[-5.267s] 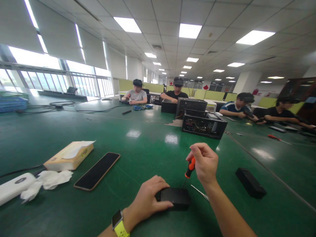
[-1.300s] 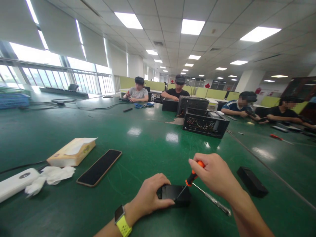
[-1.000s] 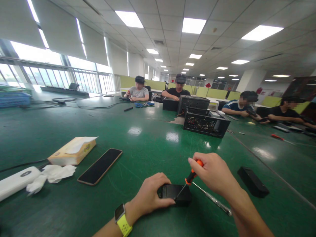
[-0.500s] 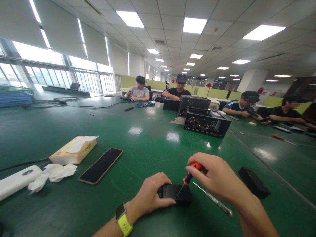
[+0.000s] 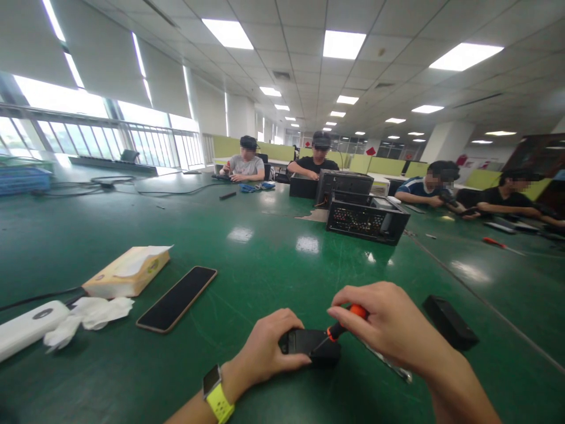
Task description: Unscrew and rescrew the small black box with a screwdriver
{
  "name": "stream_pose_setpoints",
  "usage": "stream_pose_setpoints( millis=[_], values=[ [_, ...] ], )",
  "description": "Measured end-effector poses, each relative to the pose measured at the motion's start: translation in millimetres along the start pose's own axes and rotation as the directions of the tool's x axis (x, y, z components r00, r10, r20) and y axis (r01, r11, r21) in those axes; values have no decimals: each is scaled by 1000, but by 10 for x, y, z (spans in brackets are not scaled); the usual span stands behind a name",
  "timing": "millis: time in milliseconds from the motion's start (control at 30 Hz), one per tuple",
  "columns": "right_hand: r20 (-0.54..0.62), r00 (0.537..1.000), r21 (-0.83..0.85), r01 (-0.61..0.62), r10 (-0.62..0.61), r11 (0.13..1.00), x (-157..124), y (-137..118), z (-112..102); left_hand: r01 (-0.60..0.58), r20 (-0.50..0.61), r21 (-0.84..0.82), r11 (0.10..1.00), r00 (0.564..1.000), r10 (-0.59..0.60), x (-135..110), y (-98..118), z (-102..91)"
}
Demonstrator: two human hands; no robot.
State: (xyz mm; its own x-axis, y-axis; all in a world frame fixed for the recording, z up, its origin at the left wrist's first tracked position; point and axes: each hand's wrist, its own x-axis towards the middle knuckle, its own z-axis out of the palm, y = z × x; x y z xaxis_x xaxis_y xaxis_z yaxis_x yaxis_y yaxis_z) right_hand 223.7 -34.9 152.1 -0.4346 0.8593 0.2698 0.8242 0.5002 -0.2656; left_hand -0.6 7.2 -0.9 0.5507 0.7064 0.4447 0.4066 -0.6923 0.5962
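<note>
My left hand [image 5: 277, 344], with a yellow-strapped watch on its wrist, grips the left end of a small black box-shaped case [image 5: 325, 351] on the green table. Thumb and fingers lie on opposite sides of it. In my right hand [image 5: 384, 321] is a screwdriver [image 5: 336, 331] with an orange and black handle, closed between thumb and fingers. Its shaft slants down to the left, and the tip meets the case top near my left thumb. A second, clear-handled screwdriver [image 5: 402, 374] lies partly hidden beneath my right hand.
Another black block [image 5: 450, 323] rests at right. A phone [image 5: 177, 299], a tissue pack [image 5: 128, 271], crumpled tissue [image 5: 95, 313] and a white device [image 5: 33, 330] lie at left. Open black computer cases [image 5: 366, 219] stand farther back. Several people sit around the table.
The screwdriver in my right hand has tilted lower, its handle tipping right and down. My right hand has dropped slightly, covering more of the clear-handled screwdriver. My left hand keeps its hold.
</note>
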Motion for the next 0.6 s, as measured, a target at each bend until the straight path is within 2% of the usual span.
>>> stream_pose_setpoints(
  millis=[100,300,467,600],
  values=[
    [-7,999,33,47,-47,998,-32,13,-30,0,-2,-1,1000,1000,0,3,-3,2],
    [36,997,139,59,-65,989,-87,64,-116,8,-2,-4,1000,1000,-8,4,5,-1],
    [21,1000,29,-23,22,999,-37,12,-34,22,6,-2,1000,1000,-22,3,13,-11],
    [-5,999,73,44,-43,996,-20,-34,-24,24,13,9,1000,1000,-24,-2,15,-13]
  ],
)
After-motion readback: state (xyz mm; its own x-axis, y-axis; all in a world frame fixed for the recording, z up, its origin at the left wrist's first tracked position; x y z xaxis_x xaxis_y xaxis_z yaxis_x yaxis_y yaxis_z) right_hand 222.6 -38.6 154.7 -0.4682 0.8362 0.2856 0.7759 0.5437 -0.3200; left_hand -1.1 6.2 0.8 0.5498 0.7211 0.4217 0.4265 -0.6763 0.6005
